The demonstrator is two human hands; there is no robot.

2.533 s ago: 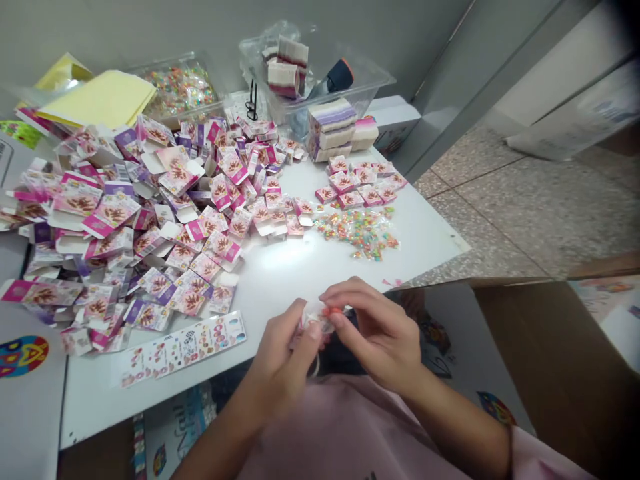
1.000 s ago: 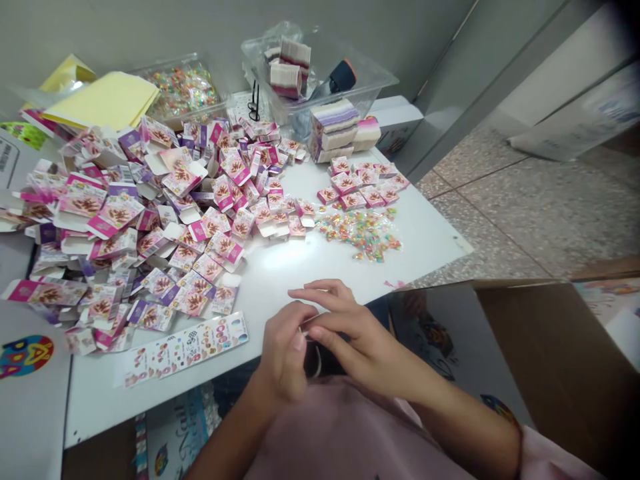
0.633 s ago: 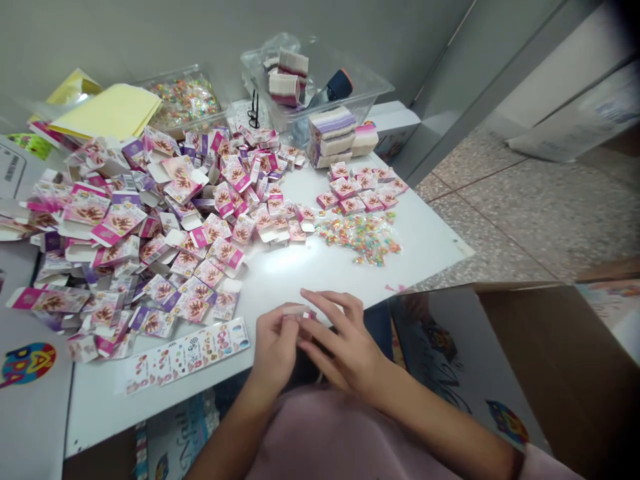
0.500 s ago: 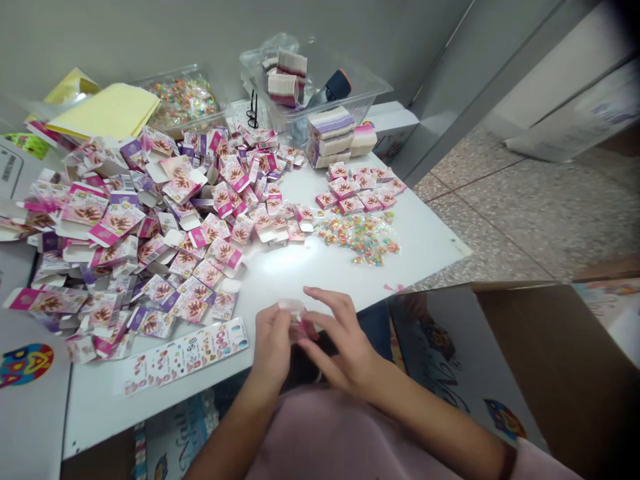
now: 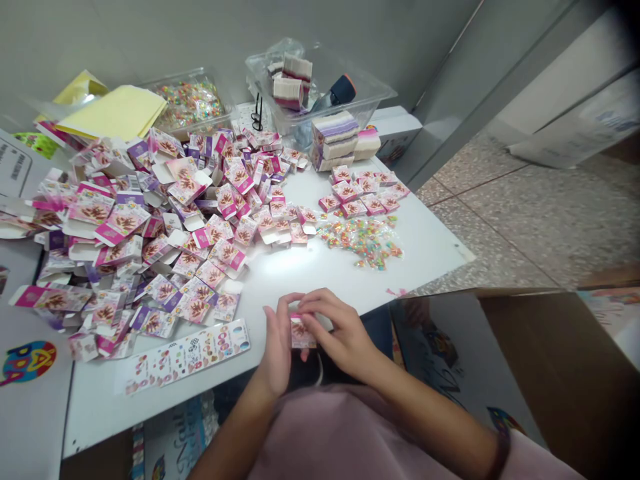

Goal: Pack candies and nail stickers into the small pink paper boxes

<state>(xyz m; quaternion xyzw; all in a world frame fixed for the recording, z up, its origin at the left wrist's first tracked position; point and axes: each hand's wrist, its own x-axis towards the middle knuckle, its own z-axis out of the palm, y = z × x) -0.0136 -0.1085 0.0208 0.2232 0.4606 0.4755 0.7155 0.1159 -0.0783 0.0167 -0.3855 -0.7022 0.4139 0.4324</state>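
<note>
Between my hands, over the table's front edge, is a small pink and white box with a printed picture on its face. My left hand holds it from the left side, fingers behind it. The fingers of my right hand are closed on its upper right edge. Left of my hands lies a printed strip of nail-design pictures. A big heap of similar small boxes, many with flaps up, covers the table's left. Small clear packets of coloured pieces lie beyond my right hand.
Behind the packets is a group of closed boxes. Stacked cards stand before a clear plastic bin holding more stacks and a dark bottle. Another tray holds packets. An open carton sits right, below table level.
The box has turned so its printed face shows. My right fingers have come together from a spread pose onto its top, and my left fingers have extended along it.
</note>
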